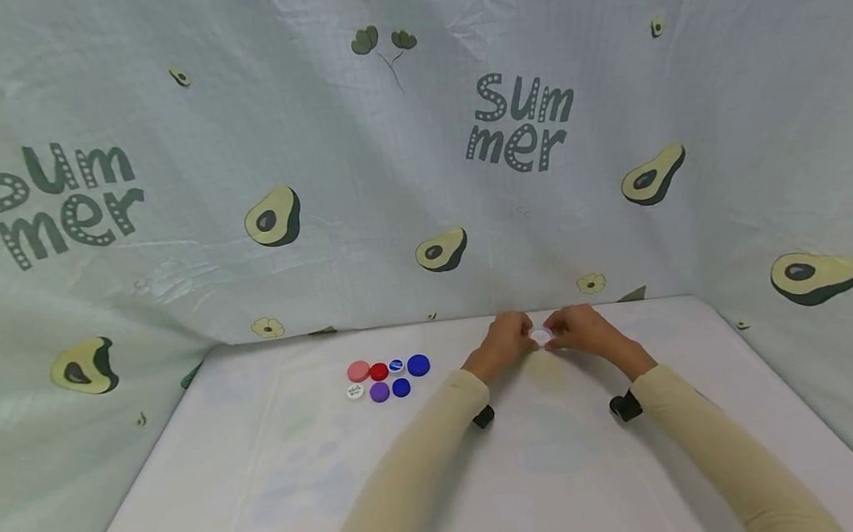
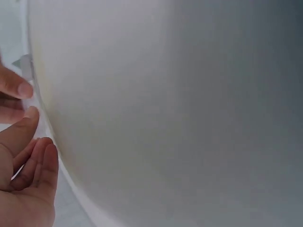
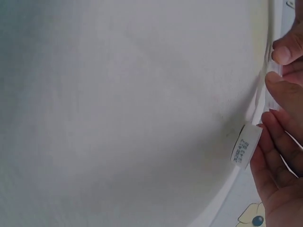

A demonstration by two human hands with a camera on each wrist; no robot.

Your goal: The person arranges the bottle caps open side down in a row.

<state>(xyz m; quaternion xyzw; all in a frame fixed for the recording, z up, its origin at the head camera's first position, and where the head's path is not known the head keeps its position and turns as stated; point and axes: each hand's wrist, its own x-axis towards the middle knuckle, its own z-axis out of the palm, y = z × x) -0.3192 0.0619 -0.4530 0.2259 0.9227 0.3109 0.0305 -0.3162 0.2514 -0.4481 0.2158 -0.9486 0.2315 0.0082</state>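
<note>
Both hands meet at the far edge of the table, right of centre in the head view. Between them is a small translucent round lid (image 1: 541, 337). The left hand (image 1: 506, 341) pinches it from the left with thumb and fingertips. From the other side the right hand (image 1: 585, 333) pinches it too. In the right wrist view a white bottle cap (image 3: 246, 145) with printed digits lies against the curled fingers of the right hand (image 3: 284, 137). The lid's edge (image 3: 273, 97) shows there between the thumbs. Fingers hide much of the lid in the left wrist view.
Left of the hands, a group of bottle caps lies on the white table (image 1: 300, 476): a pink cap (image 1: 358, 371), a red cap (image 1: 379, 372), a purple cap (image 1: 380, 392), several blue ones and a white one (image 1: 355, 392). A printed curtain (image 1: 358, 154) hangs behind.
</note>
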